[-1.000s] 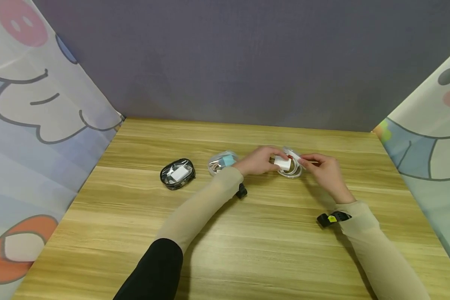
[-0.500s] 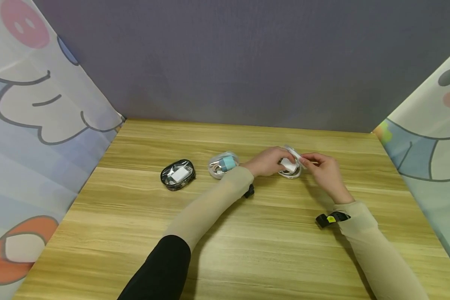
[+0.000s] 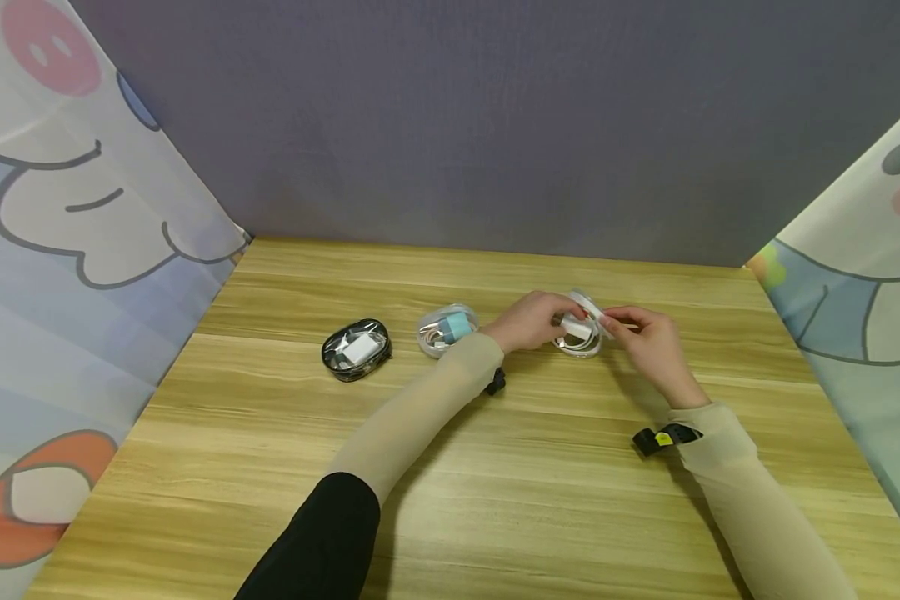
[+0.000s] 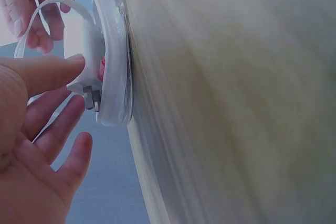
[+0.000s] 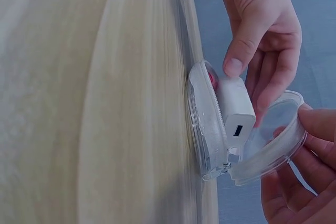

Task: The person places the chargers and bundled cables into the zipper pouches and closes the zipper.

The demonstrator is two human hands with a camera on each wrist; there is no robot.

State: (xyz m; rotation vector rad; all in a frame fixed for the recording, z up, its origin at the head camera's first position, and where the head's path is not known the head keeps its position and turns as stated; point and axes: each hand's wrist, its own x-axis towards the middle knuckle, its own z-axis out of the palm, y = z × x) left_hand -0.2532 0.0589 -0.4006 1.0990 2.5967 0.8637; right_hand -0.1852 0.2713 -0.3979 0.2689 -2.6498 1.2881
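Note:
A small clear zip pouch (image 5: 206, 108) with white trim lies unzipped on the table, its lid swung up. Something red and a coiled white cable (image 3: 587, 346) show inside it. My left hand (image 3: 532, 322) pinches a white USB charger (image 5: 235, 109) between thumb and fingers at the pouch's mouth. The charger's USB port shows in the right wrist view, and its metal prongs (image 4: 91, 98) in the left wrist view. My right hand (image 3: 647, 340) holds the lid (image 5: 281, 148) by its edge, thumb on one side and fingers on the other, keeping it raised.
Left of my left hand lies a clear pouch (image 3: 427, 343) with a blue charger and a cable. Farther left is a black-trimmed clear pouch (image 3: 375, 362) with a white charger inside. A grey wall (image 3: 450, 125) rises behind the wooden table (image 3: 510, 500).
My left hand has moved slightly right with the white charger, bringing it over the pouch. The right hand has stayed almost in place, holding the lid.

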